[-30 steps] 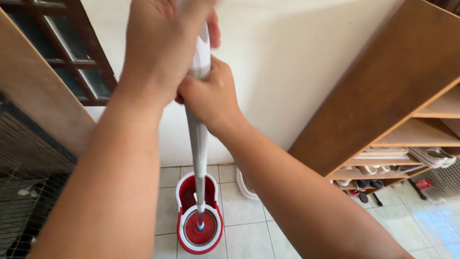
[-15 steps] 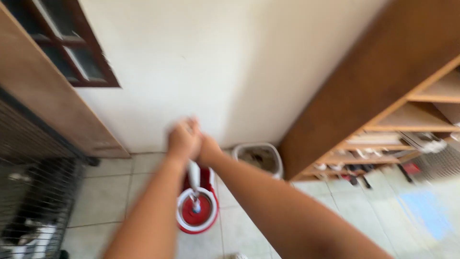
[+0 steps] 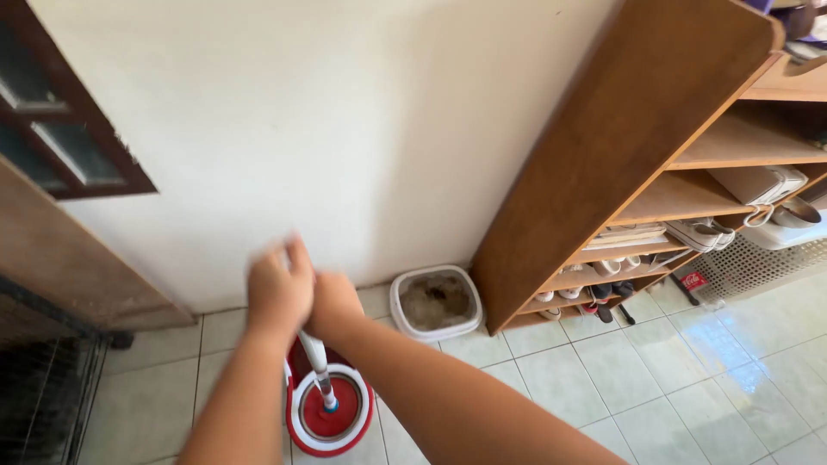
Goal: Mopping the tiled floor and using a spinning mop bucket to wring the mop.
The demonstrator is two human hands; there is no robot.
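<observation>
Change since earlier frames: both hands have dropped from face height, close to the camera, to low over the bucket — the mop handle now shows only as a short stub below them, so it has been pushed down or telescoped.
View: the camera has pulled back and swung right; more wall, floor and shelving are now in sight than a second ago.
Left hand [image 3: 277, 291]: closed round the top of the mop handle [image 3: 316, 364], fingers partly blurred by motion, so the exact grip is hard to read.
Right hand [image 3: 334, 303]: closed, pressed against the left hand on the same handle top — the two touch.
Mop handle: white and grey, nearly upright, its foot seated in the centre of the round spinner.
Spin bucket [image 3: 329, 413]: red with a white rim, on the tiled floor [image 3: 603, 379] directly beneath the hands, near the wall.
Judgement: the blur and the lowered hands suggest a pumping stroke at or near its bottom, with the mop head engaged in the spinner basket.
Nearby: a white litter tray [image 3: 435, 303] against the wall, just right of the bucket; a wooden shoe rack [image 3: 620, 164] with shoes on its shelves; a dark-framed window [image 3: 52, 129] upper left; a wire cage [image 3: 39, 387] lower left.
</observation>
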